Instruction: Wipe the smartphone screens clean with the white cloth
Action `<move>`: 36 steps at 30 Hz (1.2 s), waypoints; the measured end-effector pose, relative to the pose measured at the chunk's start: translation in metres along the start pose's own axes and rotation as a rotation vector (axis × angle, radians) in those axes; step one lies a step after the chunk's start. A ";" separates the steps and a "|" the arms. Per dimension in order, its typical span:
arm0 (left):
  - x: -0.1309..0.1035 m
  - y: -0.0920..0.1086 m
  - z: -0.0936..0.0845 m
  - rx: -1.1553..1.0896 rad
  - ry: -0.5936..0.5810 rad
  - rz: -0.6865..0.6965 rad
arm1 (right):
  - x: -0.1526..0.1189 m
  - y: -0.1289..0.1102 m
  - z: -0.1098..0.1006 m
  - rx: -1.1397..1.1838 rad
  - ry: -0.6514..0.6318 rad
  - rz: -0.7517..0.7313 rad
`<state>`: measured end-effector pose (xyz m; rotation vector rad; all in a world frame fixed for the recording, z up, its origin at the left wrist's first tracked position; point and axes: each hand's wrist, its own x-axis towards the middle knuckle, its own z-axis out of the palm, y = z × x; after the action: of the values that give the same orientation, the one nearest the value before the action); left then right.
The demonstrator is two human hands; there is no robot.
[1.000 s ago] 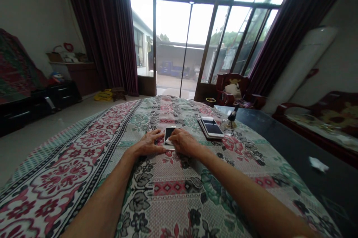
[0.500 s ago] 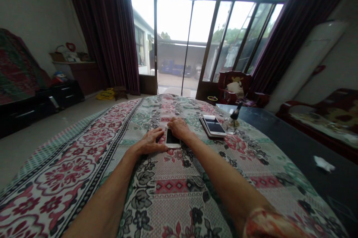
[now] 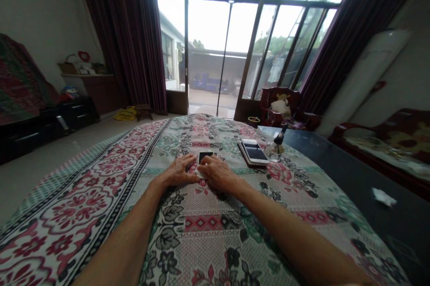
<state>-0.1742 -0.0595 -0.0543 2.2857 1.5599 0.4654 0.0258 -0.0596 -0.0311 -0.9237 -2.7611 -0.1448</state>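
A white-framed smartphone (image 3: pixel 204 155) with a dark screen lies flat on the flowered tablecloth (image 3: pixel 208 201). My left hand (image 3: pixel 178 170) rests at its left side, fingers spread and the thumb stretched towards the phone's lower edge. Over the lower part of the screen, my right hand (image 3: pixel 218 172) bends its fingers together and hides that end of the phone. Whether something small is under these fingertips is hidden. To the right, a second white phone (image 3: pixel 254 151) lies on top of another flat item. Beside it stands a small clear bottle (image 3: pixel 276 151) with a dark top.
A dark tabletop (image 3: pixel 356 178) shows at the right, with a crumpled white tissue (image 3: pixel 384 197) on it. Beyond the table are a wooden chair (image 3: pixel 280 102), a glass door (image 3: pixel 208 62) and dark curtains (image 3: pixel 134 40). A yellow item (image 3: pixel 126 113) lies on the floor.
My right hand has moved from the phone's far end down to its near end, uncovering the top of the screen. The left hand has stayed almost in place.
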 end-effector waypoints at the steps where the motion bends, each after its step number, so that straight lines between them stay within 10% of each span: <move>1: 0.000 0.000 0.000 0.001 0.000 0.006 | -0.003 -0.002 -0.001 0.005 0.006 -0.006; 16: 0.001 0.000 0.000 0.002 0.008 0.022 | -0.014 0.007 -0.004 0.085 0.041 0.111; 36: 0.000 0.001 -0.005 -0.017 -0.030 0.016 | 0.039 0.054 0.012 0.040 -0.010 0.420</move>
<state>-0.1753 -0.0599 -0.0496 2.2834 1.5195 0.4442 0.0255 0.0080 -0.0320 -1.4645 -2.4984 -0.0140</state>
